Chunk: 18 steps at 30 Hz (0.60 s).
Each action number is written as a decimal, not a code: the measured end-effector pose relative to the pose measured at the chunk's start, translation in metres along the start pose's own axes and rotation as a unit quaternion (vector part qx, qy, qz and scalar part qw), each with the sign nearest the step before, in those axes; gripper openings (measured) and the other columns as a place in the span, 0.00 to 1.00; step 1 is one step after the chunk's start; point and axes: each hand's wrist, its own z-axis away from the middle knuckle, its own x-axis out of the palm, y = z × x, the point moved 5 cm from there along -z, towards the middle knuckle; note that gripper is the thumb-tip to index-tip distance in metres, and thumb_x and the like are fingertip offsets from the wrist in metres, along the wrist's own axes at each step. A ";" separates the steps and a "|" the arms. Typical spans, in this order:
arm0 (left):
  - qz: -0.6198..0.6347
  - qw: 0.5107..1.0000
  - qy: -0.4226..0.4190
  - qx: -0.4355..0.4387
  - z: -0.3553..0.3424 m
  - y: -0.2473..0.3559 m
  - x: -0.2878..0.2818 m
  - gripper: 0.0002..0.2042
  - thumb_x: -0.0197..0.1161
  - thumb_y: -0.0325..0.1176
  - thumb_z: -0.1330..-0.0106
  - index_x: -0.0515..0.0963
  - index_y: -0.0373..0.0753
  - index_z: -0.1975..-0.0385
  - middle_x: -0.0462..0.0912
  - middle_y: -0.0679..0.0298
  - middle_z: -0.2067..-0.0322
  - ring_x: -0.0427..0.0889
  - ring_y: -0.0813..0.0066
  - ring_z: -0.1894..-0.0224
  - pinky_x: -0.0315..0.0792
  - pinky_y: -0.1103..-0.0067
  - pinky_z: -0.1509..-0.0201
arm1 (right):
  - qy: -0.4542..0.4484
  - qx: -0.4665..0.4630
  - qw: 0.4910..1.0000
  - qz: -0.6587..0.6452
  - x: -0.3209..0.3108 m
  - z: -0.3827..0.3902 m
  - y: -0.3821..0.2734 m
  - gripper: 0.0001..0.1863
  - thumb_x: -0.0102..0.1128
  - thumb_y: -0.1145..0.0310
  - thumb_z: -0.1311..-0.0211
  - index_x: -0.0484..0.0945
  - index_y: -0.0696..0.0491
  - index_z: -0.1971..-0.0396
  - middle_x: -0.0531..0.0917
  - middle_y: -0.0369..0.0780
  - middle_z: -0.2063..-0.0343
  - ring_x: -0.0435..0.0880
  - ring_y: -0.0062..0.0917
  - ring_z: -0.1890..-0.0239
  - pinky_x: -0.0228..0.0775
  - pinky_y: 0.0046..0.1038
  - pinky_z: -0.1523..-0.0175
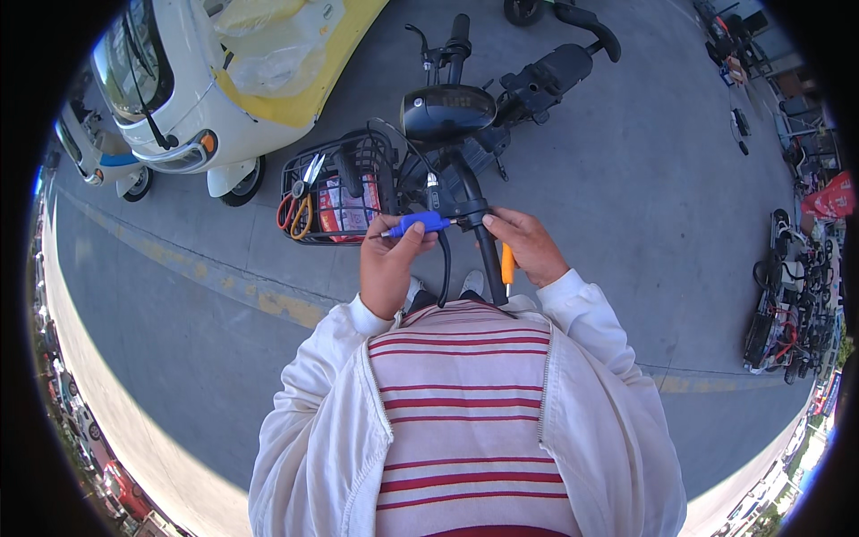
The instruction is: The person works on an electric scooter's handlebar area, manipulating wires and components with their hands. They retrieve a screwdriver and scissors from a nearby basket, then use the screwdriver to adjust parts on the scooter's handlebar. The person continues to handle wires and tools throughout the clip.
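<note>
My left hand is closed in a pinch on a blue-handled screwdriver, held almost level. Its right end meets the clamp on the black handlebar, and a thin metal tip also shows at its left end. On the other side of the bar, my right hand rests its fingertips against the clamp. An orange-handled tool sticks down from under that hand, with a short metal end; its upper part is hidden. A black brake lever hangs beside the grip.
Left of the handlebar, a black wire basket holds scissors and a red-and-white package. Beyond stand the bike's black headlight and seat. A white-and-yellow vehicle is far left; piled bike parts lie right.
</note>
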 end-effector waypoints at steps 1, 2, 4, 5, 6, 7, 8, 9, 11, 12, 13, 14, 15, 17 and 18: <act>-0.018 1.000 -0.014 0.014 -0.001 0.002 0.000 0.11 0.63 0.29 0.33 0.72 0.32 0.57 0.83 0.58 0.63 0.84 0.74 0.64 0.78 0.79 0.54 | -0.001 -0.001 1.000 -0.001 0.000 0.000 0.000 0.21 0.53 0.57 0.30 0.78 0.59 0.49 0.83 0.38 0.69 0.82 0.22 0.65 0.74 0.23 0.56; -0.044 0.998 -0.018 0.045 -0.002 0.006 -0.001 0.12 0.62 0.30 0.32 0.72 0.32 0.55 0.82 0.59 0.63 0.83 0.75 0.63 0.77 0.80 0.54 | 0.001 0.001 1.000 0.002 0.000 0.000 0.000 0.21 0.53 0.57 0.30 0.78 0.59 0.49 0.83 0.38 0.69 0.82 0.23 0.64 0.74 0.23 0.56; -0.096 0.989 -0.025 0.107 -0.003 0.021 -0.002 0.14 0.61 0.32 0.31 0.71 0.31 0.51 0.81 0.61 0.62 0.81 0.78 0.62 0.74 0.82 0.54 | 0.004 0.004 1.000 0.007 0.000 0.001 -0.001 0.21 0.53 0.57 0.30 0.78 0.59 0.49 0.83 0.38 0.68 0.82 0.23 0.64 0.74 0.23 0.55; -0.103 0.986 -0.050 0.121 -0.003 0.029 0.000 0.14 0.59 0.33 0.30 0.71 0.31 0.50 0.81 0.62 0.60 0.79 0.79 0.61 0.73 0.82 0.54 | 0.006 0.005 1.000 0.009 0.000 0.001 -0.001 0.21 0.53 0.57 0.30 0.78 0.59 0.49 0.83 0.39 0.68 0.82 0.23 0.64 0.74 0.23 0.55; -0.111 0.982 -0.075 0.134 -0.002 0.039 0.001 0.15 0.58 0.33 0.28 0.71 0.31 0.48 0.80 0.63 0.59 0.78 0.79 0.60 0.72 0.82 0.54 | 0.009 0.007 1.000 0.010 0.000 0.001 -0.001 0.21 0.53 0.57 0.30 0.78 0.59 0.49 0.83 0.39 0.68 0.82 0.23 0.64 0.74 0.24 0.55; -0.118 0.977 -0.099 0.148 -0.001 0.048 0.005 0.16 0.56 0.34 0.27 0.71 0.31 0.47 0.80 0.65 0.58 0.77 0.80 0.59 0.72 0.82 0.54 | 0.010 0.008 1.000 0.012 0.000 0.001 -0.002 0.21 0.53 0.57 0.30 0.78 0.60 0.49 0.83 0.39 0.67 0.82 0.23 0.64 0.74 0.24 0.55; -0.156 0.964 -0.125 0.174 0.000 0.055 0.012 0.15 0.55 0.32 0.28 0.71 0.35 0.45 0.78 0.64 0.59 0.78 0.76 0.60 0.72 0.81 0.57 | 0.009 0.009 1.000 0.008 0.000 0.001 -0.002 0.21 0.53 0.57 0.30 0.78 0.60 0.49 0.83 0.39 0.67 0.82 0.23 0.64 0.74 0.24 0.55; -0.301 0.924 -0.147 0.185 0.003 0.062 0.018 0.15 0.56 0.32 0.29 0.72 0.38 0.45 0.77 0.62 0.60 0.79 0.72 0.61 0.73 0.79 0.58 | 0.008 0.010 1.000 0.005 0.000 0.001 -0.002 0.21 0.53 0.57 0.30 0.78 0.60 0.49 0.83 0.39 0.67 0.83 0.24 0.64 0.74 0.24 0.55; -0.569 0.778 -0.183 0.194 0.009 0.075 0.030 0.15 0.58 0.31 0.31 0.73 0.42 0.45 0.76 0.58 0.60 0.80 0.65 0.62 0.74 0.75 0.60 | 0.011 0.009 1.000 -0.001 0.000 0.002 -0.002 0.21 0.53 0.58 0.30 0.77 0.60 0.49 0.83 0.39 0.67 0.83 0.24 0.64 0.75 0.24 0.56; -0.607 0.750 -0.184 0.190 0.009 0.070 0.032 0.17 0.61 0.30 0.35 0.74 0.46 0.45 0.77 0.55 0.63 0.80 0.57 0.65 0.73 0.72 0.65 | 0.014 0.009 1.000 -0.003 0.000 0.002 -0.002 0.21 0.53 0.58 0.30 0.77 0.60 0.49 0.83 0.39 0.67 0.83 0.24 0.64 0.75 0.24 0.56; -0.628 0.729 -0.177 0.206 0.009 0.067 0.033 0.17 0.61 0.31 0.36 0.74 0.46 0.47 0.78 0.56 0.64 0.80 0.57 0.67 0.74 0.71 0.66 | 0.014 0.008 1.000 -0.004 0.001 0.002 -0.002 0.21 0.53 0.58 0.30 0.77 0.60 0.49 0.83 0.39 0.67 0.83 0.24 0.64 0.75 0.24 0.56; -0.648 0.708 -0.170 0.223 0.008 0.063 0.032 0.17 0.62 0.32 0.37 0.75 0.45 0.48 0.79 0.57 0.66 0.81 0.57 0.68 0.75 0.70 0.67 | 0.013 0.007 1.000 -0.002 0.001 0.001 -0.002 0.21 0.53 0.59 0.30 0.77 0.60 0.49 0.83 0.39 0.67 0.83 0.23 0.64 0.75 0.24 0.56; -0.667 0.687 -0.163 0.239 0.007 0.061 0.032 0.16 0.63 0.33 0.38 0.75 0.44 0.49 0.80 0.59 0.68 0.81 0.57 0.70 0.75 0.69 0.69 | 0.011 0.006 1.000 0.000 0.001 0.000 0.000 0.21 0.53 0.59 0.30 0.77 0.60 0.48 0.83 0.39 0.67 0.82 0.23 0.64 0.75 0.24 0.57; -0.684 0.661 -0.157 0.267 0.003 0.056 0.032 0.14 0.65 0.33 0.41 0.76 0.43 0.55 0.80 0.60 0.72 0.82 0.58 0.70 0.75 0.69 0.70 | 0.009 0.005 1.000 0.000 0.000 -0.002 0.003 0.20 0.53 0.59 0.30 0.77 0.60 0.48 0.83 0.39 0.67 0.82 0.23 0.65 0.75 0.23 0.57; -0.692 0.648 -0.154 0.280 0.002 0.055 0.033 0.12 0.66 0.33 0.42 0.77 0.43 0.58 0.80 0.61 0.73 0.83 0.59 0.70 0.75 0.69 0.70 | 0.007 0.004 1.000 -0.002 0.000 -0.002 0.004 0.20 0.53 0.59 0.30 0.77 0.60 0.48 0.82 0.39 0.67 0.82 0.22 0.65 0.75 0.23 0.57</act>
